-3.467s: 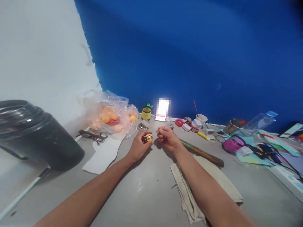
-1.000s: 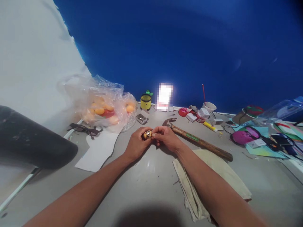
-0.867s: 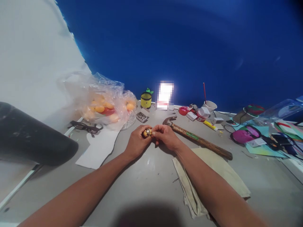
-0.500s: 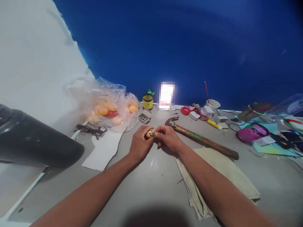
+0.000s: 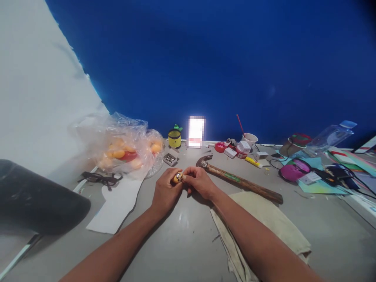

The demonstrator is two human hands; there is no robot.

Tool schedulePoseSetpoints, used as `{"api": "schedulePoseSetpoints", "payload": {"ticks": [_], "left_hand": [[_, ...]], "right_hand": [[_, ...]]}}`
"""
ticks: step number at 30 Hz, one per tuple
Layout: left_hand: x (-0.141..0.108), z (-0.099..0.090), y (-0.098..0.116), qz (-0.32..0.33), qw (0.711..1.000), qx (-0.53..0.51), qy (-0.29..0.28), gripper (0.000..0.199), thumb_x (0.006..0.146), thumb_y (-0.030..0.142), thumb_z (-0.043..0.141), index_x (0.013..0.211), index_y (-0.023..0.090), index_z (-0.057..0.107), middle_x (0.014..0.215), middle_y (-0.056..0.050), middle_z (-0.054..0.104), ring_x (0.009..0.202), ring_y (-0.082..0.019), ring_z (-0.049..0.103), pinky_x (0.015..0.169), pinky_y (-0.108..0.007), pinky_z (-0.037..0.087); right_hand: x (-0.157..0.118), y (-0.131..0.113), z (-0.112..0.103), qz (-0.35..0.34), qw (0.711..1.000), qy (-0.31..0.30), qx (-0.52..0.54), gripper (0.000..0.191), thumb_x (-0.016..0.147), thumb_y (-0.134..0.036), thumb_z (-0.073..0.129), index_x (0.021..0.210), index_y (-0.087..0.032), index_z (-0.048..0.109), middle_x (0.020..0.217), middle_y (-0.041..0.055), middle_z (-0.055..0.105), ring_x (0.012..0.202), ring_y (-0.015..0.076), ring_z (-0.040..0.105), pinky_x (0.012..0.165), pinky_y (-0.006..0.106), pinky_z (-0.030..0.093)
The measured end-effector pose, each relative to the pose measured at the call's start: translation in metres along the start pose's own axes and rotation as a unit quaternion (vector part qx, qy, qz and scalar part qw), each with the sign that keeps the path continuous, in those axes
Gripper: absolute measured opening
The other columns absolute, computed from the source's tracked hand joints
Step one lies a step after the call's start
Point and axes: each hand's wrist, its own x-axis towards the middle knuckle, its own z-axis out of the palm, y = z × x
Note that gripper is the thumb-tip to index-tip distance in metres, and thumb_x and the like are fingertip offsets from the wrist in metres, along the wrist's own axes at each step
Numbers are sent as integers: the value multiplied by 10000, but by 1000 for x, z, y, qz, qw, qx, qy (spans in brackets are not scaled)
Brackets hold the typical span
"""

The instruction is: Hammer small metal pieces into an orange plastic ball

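Your left hand grasps a small yellow ball studded with shiny metal pieces, above the middle of the grey tabletop. Your right hand has its thumb and fingers pinched together against the ball's right side; you can't tell whether they grip anything. Just beyond lie an open box of metal studs and, to its right, a claw hammer, with a folded cloth nearer the table's front edge.
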Motion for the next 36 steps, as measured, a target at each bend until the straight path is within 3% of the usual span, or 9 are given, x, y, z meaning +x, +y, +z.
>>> {"api": "schedulePoseSetpoints", "payload": {"ticks": [8,12,16,19,21,25,28,31,36], "left_hand": [[1,-3,12,-91,990,-98,-51,366,741,302,786,1089,190,778,1019,-53,781,892,-221,703,872,-370,577],[4,-5,11,-127,975,-167,-70,449,713,294,789,1148,189,747,1023,-50,765,824,-181,672,731,-310,561],[6,-7,8,-160,964,-201,-70,392,777,400,746,1111,194,745,1006,-68,769,729,-142,618,638,-270,489],[8,-7,7,-194,955,-215,-68,386,772,427,742,1069,181,751,940,-72,771,631,-117,560,587,-261,437],[9,-7,8,-207,947,-236,-65,398,765,425,744,1071,171,746,929,-73,762,604,-106,537,581,-263,431],[11,-10,10,-199,935,-282,-77,440,756,413,726,1125,174,727,878,-36,693,624,-110,550,585,-260,444],[12,-13,10,-179,951,-236,-94,482,725,328,721,1191,210,702,753,37,584,613,-114,522,563,-244,420],[13,-14,7,-163,970,-168,-67,543,693,280,732,1227,205,671,794,38,612,656,-121,550,597,-249,448],[16,-11,2,-187,970,-148,-50,449,677,306,739,1102,171,685,765,20,653,634,-134,570,595,-266,462]], "right_hand": [[-2,-3,-2,6,1000,-2,26,344,675,-405,837,866,-215,622,550,-79,580,402,98,492,386,225,470],[-1,-11,-11,-76,988,124,-57,240,772,-434,731,826,-224,629,622,-30,620,472,117,509,466,253,448],[-1,-28,-35,-125,879,288,-359,114,869,-313,616,895,-222,680,826,37,719,773,202,654,727,316,501],[-3,-35,-49,-51,779,269,-563,189,890,-313,653,1018,-199,732,1063,113,753,1020,278,676,845,361,489],[-4,-38,-55,-4,740,237,-629,279,917,-381,669,1085,-174,748,1157,164,738,1092,319,668,861,382,487],[-6,-39,-59,37,719,183,-670,306,926,-424,688,1106,-186,753,1196,161,724,1106,321,668,839,368,485],[-7,-38,-57,34,693,170,-700,263,949,-370,670,1108,-172,738,1191,172,713,1118,320,662,835,359,479],[-8,-34,-49,12,672,175,-720,284,993,-362,629,1160,-146,705,1208,191,700,1115,327,660,841,368,474],[-11,-31,-34,-61,678,215,-700,348,1022,-332,598,1320,-156,630,1094,154,738,957,308,682,824,382,451]]}}
